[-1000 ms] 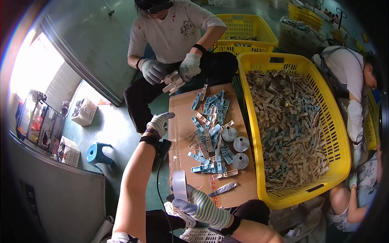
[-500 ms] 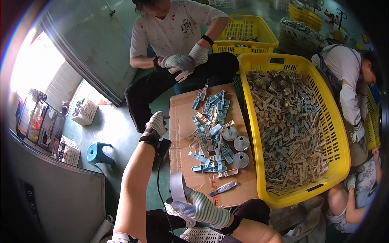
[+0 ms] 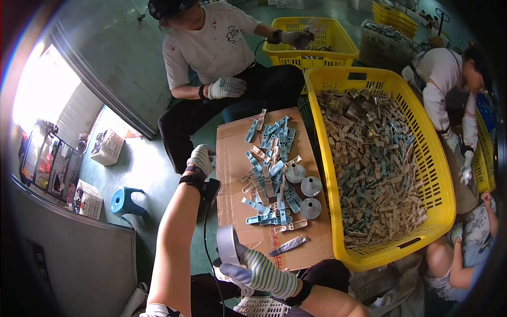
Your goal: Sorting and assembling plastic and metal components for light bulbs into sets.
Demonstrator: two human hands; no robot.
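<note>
My right hand (image 3: 261,270), in a striped knit glove, is closed around a roll of grey tape (image 3: 228,246) at the near edge of a cardboard sheet (image 3: 232,174). Beside the sheet's far left edge is my left hand (image 3: 200,159), also gloved. Its fingers are curled, and whatever they may hold is hidden. Blue and beige clothes pegs (image 3: 269,182) lie in a loose heap on the cardboard. Three round metal pieces (image 3: 311,186) sit at the heap's right side. A narrow silvery object (image 3: 289,246) rests nearer to me.
A large yellow basket (image 3: 449,206) full of pegs stands to the right, another yellow basket (image 3: 348,45) behind it. Across from me sits a co-worker (image 3: 211,31); others work at the right. A blue stool (image 3: 127,201) stands left. A black cable (image 3: 207,238) hangs by my left arm.
The co-worker opposite has parted their hands, one reaching to the far yellow basket and the other staying at the lap. My hands keep their pose; the view has shifted slightly.
</note>
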